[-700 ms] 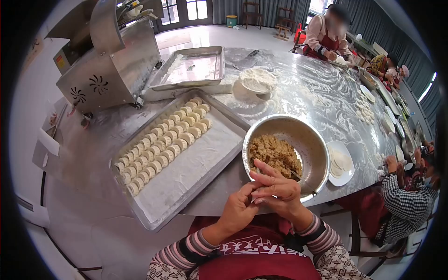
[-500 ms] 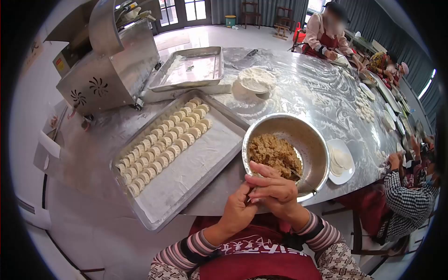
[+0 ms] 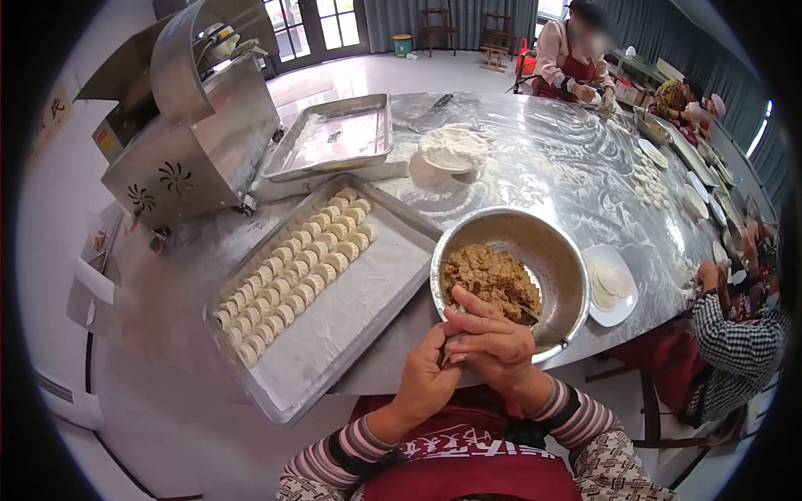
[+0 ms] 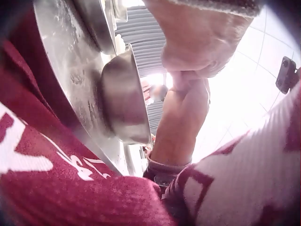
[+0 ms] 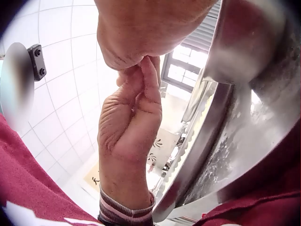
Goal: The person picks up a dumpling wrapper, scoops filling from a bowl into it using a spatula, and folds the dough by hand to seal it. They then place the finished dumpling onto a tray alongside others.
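Note:
Over the near rim of the bowl, my left hand (image 3: 426, 376) and right hand (image 3: 501, 344) meet, pinching a small dumpling (image 3: 452, 349) between thumbs and fingers. Only a thin pale edge of its dough shows; the fingers hide the rest. The right hand's upper fingers stretch forward over it. In the right wrist view, the left hand (image 5: 129, 122) touches the right hand (image 5: 153, 30) at the fingertips. Just beyond, a steel bowl (image 3: 568, 250) holds brown filling (image 3: 489, 275) with a spoon handle (image 3: 529, 312) in it. White wrappers (image 3: 610, 284) lie on a square plate (image 3: 628, 307) to the right.
A lined tray (image 3: 334, 334) to the left carries rows of crescent dumplings (image 3: 305, 267). Behind it stand another metal tray (image 3: 330, 169), a flour bowl (image 3: 453, 150) and a steel machine (image 3: 188, 150). Other people (image 3: 576, 58) work along the floury table (image 3: 551, 159).
The head view has tilted slightly, so trays and table sit a little lower. My hands stay joined at the same place, with small finger shifts. The person across the table has moved their hands.

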Tool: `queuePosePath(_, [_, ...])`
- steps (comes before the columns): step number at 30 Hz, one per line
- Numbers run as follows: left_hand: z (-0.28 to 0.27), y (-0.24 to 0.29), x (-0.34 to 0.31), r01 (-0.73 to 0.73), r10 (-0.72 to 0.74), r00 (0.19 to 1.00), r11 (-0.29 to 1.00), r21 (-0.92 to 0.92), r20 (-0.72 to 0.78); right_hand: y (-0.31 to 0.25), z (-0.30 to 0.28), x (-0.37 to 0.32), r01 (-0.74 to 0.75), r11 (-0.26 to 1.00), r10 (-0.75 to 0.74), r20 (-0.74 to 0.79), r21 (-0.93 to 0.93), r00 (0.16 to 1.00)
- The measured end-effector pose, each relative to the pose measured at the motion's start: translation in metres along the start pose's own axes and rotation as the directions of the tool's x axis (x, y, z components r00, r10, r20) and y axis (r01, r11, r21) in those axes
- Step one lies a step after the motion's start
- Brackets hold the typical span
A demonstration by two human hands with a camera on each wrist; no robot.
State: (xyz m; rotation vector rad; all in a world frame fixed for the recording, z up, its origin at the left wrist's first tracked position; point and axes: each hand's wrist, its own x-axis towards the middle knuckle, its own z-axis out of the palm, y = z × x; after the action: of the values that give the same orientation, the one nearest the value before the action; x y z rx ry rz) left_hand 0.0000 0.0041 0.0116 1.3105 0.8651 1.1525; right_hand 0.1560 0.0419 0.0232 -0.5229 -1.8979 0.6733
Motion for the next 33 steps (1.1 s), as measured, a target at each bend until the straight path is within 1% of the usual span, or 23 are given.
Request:
queuePosePath(2, [-0.001, -0.004, 0.002, -0.081, 0.081, 0.997, 0.997, 0.022, -0.019, -0.009, 0.002, 0.004, -0.13, 0.99, 0.134, -0.093, 0.051, 0.987])
queuePosePath(6, [0.004, 0.001, 0.004, -0.119, 0.12, 0.992, 0.993, 0.026, -0.044, -0.008, 0.002, 0.004, -0.097, 0.993, 0.107, -0.156, 0.071, 0.982])
queuePosePath(8, [0.008, 0.002, 0.003, -0.058, 0.051, 0.997, 0.992, -0.113, -0.066, -0.002, 0.0, 0.0, -0.025, 0.999, 0.03, -0.119, 0.041, 0.992])
queuePosePath(9, [0.009, 0.005, 0.003, -0.057, 0.051, 0.997, 0.992, -0.112, -0.063, 0.0, -0.001, -0.001, -0.025, 0.999, 0.03, -0.122, 0.04, 0.992])
queuePosePath(11, [0.01, 0.009, 0.004, -0.042, 0.038, 0.999, 0.99, -0.133, -0.031, 0.0, -0.001, -0.003, -0.016, 0.999, 0.014, -0.067, -0.036, 0.998])
queuePosePath(12, [0.011, 0.009, 0.004, -0.041, 0.037, 0.999, 0.99, -0.132, -0.03, 0.0, -0.001, -0.003, -0.017, 0.999, 0.014, -0.069, -0.036, 0.997])
queuePosePath(14, [0.011, 0.008, 0.005, 0.004, -0.015, 0.999, 0.973, -0.232, -0.045, -0.001, 0.0, -0.001, -0.047, 0.998, 0.044, -0.072, -0.038, 0.996])
queuePosePath(15, [0.01, 0.006, 0.005, 0.0, -0.011, 0.999, 0.973, -0.231, -0.044, -0.003, 0.001, 0.0, -0.043, 0.998, 0.04, -0.072, -0.041, 0.997])
queuePosePath(17, [0.005, 0.004, 0.005, -0.036, 0.036, 0.999, 0.982, -0.184, -0.002, -0.01, 0.004, 0.001, -0.124, 0.992, 0.121, -0.231, -0.001, 0.966])
queuePosePath(21, [0.008, 0.008, 0.006, -0.02, 0.014, 0.999, 0.99, -0.141, -0.039, -0.003, 0.002, -0.008, -0.096, 0.995, 0.095, -0.242, 0.01, 0.966])
queuePosePath(23, [0.009, 0.009, 0.007, -0.042, 0.04, 0.999, 0.998, -0.045, -0.033, -0.003, 0.0, -0.009, -0.101, 0.994, 0.092, -0.189, -0.039, 0.978])
queuePosePath(24, [0.01, 0.009, 0.007, -0.042, 0.04, 0.999, 0.998, -0.046, -0.033, -0.003, 0.0, -0.01, -0.102, 0.994, 0.093, -0.189, -0.04, 0.978])
queuePosePath(26, [0.01, 0.008, 0.007, 0.058, -0.067, 0.997, 0.982, -0.179, -0.048, -0.004, 0.002, -0.009, -0.129, 0.991, 0.123, -0.208, -0.017, 0.97])
queuePosePath(27, [0.009, 0.007, 0.007, 0.055, -0.065, 0.997, 0.982, -0.179, -0.05, -0.005, 0.003, -0.008, -0.126, 0.992, 0.12, -0.206, -0.017, 0.971])
queuePosePath(29, [0.008, 0.004, 0.009, 0.017, -0.024, 1.0, 0.949, -0.314, -0.019, -0.009, 0.005, -0.007, -0.183, 0.983, 0.167, -0.311, -0.024, 0.936])
queuePosePath(30, [0.008, 0.004, 0.009, 0.016, -0.024, 0.999, 0.949, -0.316, -0.021, -0.008, 0.005, -0.008, -0.183, 0.983, 0.167, -0.308, -0.024, 0.936])
queuePosePath(32, [0.008, 0.005, 0.008, 0.058, -0.064, 0.998, 0.978, -0.198, -0.024, -0.002, 0.004, -0.013, -0.139, 0.99, 0.134, -0.293, 0.004, 0.947])
queuePosePath(33, [0.008, 0.005, 0.008, 0.06, -0.066, 0.998, 0.978, -0.2, -0.022, 0.0, 0.003, -0.014, -0.141, 0.99, 0.136, -0.294, 0.003, 0.946])
